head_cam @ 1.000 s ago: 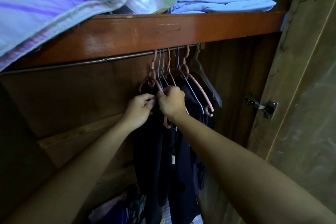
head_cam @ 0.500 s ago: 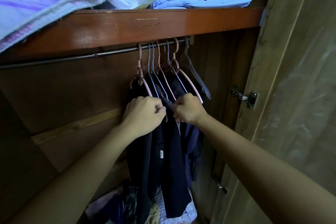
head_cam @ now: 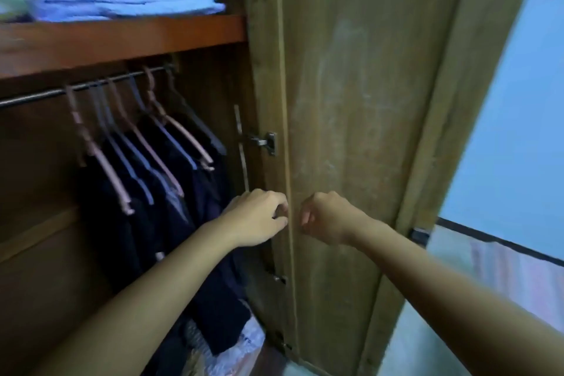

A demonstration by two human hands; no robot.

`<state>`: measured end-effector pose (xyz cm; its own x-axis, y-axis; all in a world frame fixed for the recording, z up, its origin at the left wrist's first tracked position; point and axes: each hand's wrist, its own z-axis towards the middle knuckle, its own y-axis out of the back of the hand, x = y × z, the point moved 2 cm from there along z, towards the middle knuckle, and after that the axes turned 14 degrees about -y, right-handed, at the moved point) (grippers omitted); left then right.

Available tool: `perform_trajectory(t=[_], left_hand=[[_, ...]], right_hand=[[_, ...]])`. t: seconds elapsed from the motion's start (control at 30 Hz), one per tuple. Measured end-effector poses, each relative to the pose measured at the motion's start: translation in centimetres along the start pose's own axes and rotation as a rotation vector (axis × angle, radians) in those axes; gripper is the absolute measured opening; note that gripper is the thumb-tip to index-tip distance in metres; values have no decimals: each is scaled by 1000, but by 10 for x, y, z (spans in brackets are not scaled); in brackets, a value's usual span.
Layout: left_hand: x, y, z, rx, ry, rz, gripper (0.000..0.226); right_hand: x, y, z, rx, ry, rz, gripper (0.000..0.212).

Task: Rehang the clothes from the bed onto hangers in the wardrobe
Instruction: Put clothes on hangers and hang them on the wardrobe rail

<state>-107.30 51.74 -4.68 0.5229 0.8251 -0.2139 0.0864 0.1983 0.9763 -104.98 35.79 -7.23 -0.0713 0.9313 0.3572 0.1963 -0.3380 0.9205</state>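
Standing open, wooden wardrobe door (head_cam: 351, 131), pale blue wall (head_cam: 518, 131), both hands' grip loosely curled, holding nothing, left hand (head_cam: 259, 218), right hand (head_cam: 328, 218).

Rail (head_cam: 39, 97): left end cut off by the frame edge; blurred throughout.
Hangers (head_cam: 158, 143): hooks smeared, exact count unclear.
Dark clothes (head_cam: 171, 223): lower hems hidden behind the left forearm; individual garments indistinguishable.
Folded linens (head_cam: 128, 4) on the shelf (head_cam: 122, 36): blurred, stack cut off at top and left.
Left hand (head_cam: 259, 218): fingertips curled under, out of sight.
Right hand (head_cam: 326, 218): fingers tucked toward the palm; whether anything lies inside cannot be told.
Pale heap (head_cam: 244, 348) on the wardrobe floor: unidentifiable.
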Motion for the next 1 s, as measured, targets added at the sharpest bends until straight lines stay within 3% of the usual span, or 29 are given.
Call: perform_trajectory(t=[0.13,0.33,0.53,0.8,1.0], left_hand=[[-73,-34,42,99,-150,-24,33],[-175,-91,92,175,-483,5,18],[-274,-150,127,344,-822,41,26],[-376,-200,138,463,-1220,33,33],[-438,-238,96,571,-1514,70,35]], right_hand=[[-77,13,-56,6,-145,-60,5],[-179,22,-134,-49,-427,-35,21],[-257,16,-205,-100,-775,-8,22],[-301,-18,-331,-268,-1262,141,20],[-281,-83,-440,-316,-1634,275,15]])
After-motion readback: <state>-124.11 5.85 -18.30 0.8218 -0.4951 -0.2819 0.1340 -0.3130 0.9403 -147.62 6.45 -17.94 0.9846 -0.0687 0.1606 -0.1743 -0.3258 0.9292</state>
